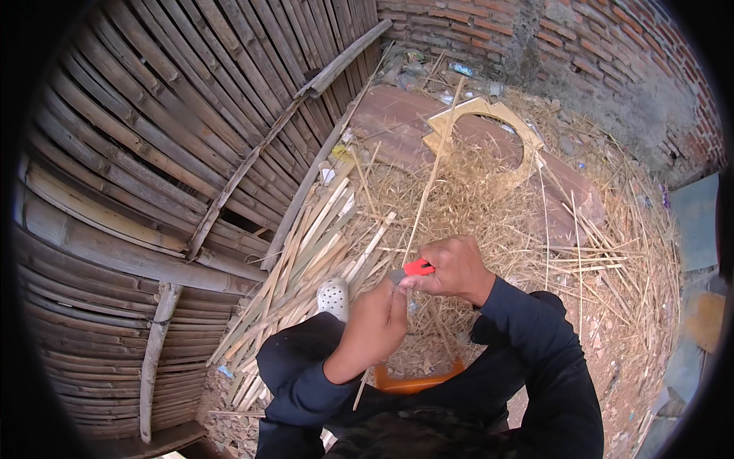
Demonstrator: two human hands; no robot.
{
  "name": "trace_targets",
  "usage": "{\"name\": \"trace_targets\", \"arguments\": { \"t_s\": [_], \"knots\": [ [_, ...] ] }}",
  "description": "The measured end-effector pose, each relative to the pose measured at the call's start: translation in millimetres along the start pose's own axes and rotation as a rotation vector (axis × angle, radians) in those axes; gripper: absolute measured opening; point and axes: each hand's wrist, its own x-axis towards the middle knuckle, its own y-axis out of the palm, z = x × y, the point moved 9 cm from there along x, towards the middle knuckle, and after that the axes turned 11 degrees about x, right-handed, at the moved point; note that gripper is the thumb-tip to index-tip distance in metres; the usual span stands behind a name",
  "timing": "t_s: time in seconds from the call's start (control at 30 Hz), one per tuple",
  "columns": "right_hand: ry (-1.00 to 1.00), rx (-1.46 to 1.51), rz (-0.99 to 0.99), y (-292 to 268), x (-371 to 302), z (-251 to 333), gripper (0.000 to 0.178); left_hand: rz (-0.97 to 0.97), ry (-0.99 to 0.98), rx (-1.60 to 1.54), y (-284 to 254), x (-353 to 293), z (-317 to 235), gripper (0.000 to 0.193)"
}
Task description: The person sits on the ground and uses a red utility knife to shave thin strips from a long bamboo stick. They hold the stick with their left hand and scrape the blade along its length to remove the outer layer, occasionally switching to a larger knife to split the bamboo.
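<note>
- Red knife: our right hand is wrapped around its handle, out in front of our body.
- Our left hand looks clenched on the strip, though its fingers partly hide the hold; the strip runs from between our hands up toward the pale cut-out board.
- We judge a slip to be the worst risk: the blade sits right at our bare left thumb and fingertips, so a sudden give in the fibre could drive the edge into skin.
- If we bit too deep or strayed off the grain, the strip could split crooked or snap.
- Its long far end could snag on the board or the shavings and twist the piece in our grasp.
- Raw edges might leave splinters in our fingers.
- Should the knife fall, it could reach our white clog, whose holes would guard poorly.
- As for writing, we can read none: the knife shows no mark we can make out, and the wrapper near the brick wall is too small and blurred.
</note>
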Motion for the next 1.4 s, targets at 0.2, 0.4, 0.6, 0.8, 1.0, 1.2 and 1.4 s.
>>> {"name": "trace_targets", "arguments": {
  "t_s": [0.2,0.4,0.6,0.8,1.0,1.2,1.4],
  "knots": [
    [0.016,-0.130,-0.110,-8,10,-31,0.059,-0.018,-0.054,0.002,0,1,0,0.019],
    [0.017,-0.281,-0.142,-20,17,-55,0.066,0.003,-0.022,-0.074,7,2,0,0.023],
    [0.007,-0.387,-0.208,-36,24,-102,0.065,-0.037,0.042,-0.064,16,7,0,0.020],
    [0.011,-0.416,-0.271,-48,19,-128,0.065,-0.060,0.051,0.020,28,16,-9,0.018],
    [0.073,-0.355,-0.319,-55,14,-122,0.064,-0.092,0.071,0.034,28,14,-13,0.019],
    [1.014,1.004,0.005,7,-20,-127,0.073,-0.055,0.043,-0.049,20,17,-10,0.020],
    [0.318,-0.345,-0.294,-63,2,-94,0.069,-0.082,0.060,0.044,18,10,-11,0.019]
  ]
}}
